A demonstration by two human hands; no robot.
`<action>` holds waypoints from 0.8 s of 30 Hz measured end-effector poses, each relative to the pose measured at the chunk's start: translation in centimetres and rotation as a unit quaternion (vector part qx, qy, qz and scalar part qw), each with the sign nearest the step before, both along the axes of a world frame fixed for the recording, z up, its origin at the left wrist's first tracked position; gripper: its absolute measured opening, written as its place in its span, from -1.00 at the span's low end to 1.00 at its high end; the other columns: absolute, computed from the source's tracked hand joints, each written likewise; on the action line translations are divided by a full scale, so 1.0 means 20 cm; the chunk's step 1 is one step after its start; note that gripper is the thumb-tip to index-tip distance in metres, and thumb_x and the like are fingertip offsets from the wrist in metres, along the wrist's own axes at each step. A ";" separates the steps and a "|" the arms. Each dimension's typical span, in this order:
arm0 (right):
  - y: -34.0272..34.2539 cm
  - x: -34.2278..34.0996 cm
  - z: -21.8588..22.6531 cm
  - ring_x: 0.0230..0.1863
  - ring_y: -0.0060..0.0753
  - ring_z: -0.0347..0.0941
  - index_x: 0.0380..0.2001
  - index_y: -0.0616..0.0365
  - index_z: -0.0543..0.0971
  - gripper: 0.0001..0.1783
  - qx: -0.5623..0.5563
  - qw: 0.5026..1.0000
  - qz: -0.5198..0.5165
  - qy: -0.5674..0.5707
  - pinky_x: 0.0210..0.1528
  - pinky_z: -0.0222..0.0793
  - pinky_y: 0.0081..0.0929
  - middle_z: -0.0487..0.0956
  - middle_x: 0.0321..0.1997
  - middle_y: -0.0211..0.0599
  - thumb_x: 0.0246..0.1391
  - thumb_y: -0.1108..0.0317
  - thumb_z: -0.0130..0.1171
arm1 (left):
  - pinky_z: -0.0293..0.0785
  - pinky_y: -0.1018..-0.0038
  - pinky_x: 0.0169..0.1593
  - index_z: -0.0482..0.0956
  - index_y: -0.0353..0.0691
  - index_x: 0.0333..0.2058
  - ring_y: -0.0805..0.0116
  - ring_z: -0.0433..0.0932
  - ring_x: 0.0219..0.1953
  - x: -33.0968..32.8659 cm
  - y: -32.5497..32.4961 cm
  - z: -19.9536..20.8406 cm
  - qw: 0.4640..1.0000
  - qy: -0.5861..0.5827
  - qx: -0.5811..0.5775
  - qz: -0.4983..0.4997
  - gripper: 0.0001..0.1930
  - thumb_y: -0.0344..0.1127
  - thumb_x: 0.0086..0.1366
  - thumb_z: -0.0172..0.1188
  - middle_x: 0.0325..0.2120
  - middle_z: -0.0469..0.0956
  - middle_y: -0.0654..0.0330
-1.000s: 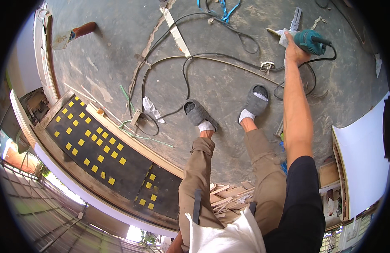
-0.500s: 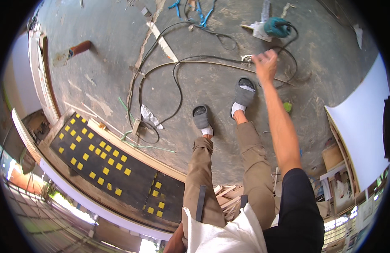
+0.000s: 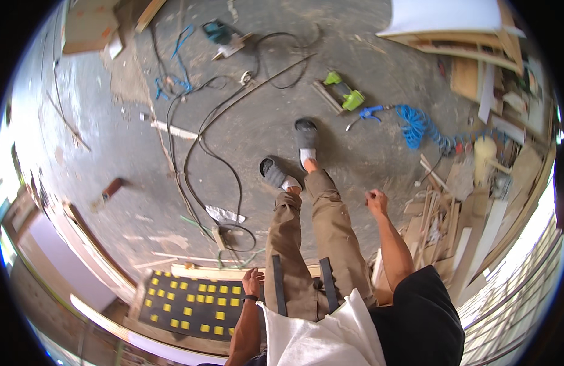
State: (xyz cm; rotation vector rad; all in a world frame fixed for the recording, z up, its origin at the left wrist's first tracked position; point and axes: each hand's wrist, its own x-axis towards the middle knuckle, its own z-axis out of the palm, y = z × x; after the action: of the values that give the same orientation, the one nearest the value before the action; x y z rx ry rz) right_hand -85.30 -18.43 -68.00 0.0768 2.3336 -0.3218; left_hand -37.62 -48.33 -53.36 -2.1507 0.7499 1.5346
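Note:
My right hand (image 3: 377, 202) hangs over the concrete floor to the right of my legs, its fingers curled in and nothing visible in them. My left hand (image 3: 253, 283), with a dark band at the wrist, is beside my left thigh, fingers loosely extended and holding nothing I can see. It is nearest to a black board with yellow squares (image 3: 196, 299). Beyond my feet lies a green nail gun (image 3: 343, 91), with a blue air blow gun (image 3: 371, 113) and its coiled blue hose (image 3: 416, 127) to its right. A teal corded power tool (image 3: 219, 33) rests farther off.
A black cable (image 3: 187, 155) loops across the floor left of my feet. Wood offcuts (image 3: 431, 219) are piled at the right. A scraper with a reddish-brown handle (image 3: 113, 188) lies at the left. White-faced panels (image 3: 446, 17) stand at the far right.
My right hand has drawn back from near the teal tool's cable to beside my legs. My left hand has come into sight. The view has turned rightward, revealing the nail gun and blue hose.

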 end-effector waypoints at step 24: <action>-0.05 -1.73 -1.38 0.28 -0.06 0.41 0.29 0.15 0.37 -0.39 0.096 0.818 0.562 0.072 0.37 0.27 -0.01 0.49 0.25 -0.06 0.17 0.36 0.19 | 0.58 0.44 -0.24 0.61 -0.32 0.03 0.40 0.65 -0.29 -0.47 1.85 0.29 0.976 -0.138 0.050 -0.158 -0.59 -0.09 0.43 0.16 -0.25 0.69 0.15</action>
State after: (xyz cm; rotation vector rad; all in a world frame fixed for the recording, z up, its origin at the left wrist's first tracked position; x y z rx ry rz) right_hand -119.90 -19.43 -95.54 -1.2173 2.1227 0.5190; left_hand -47.03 -11.26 -47.48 -1.9991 0.8488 1.0637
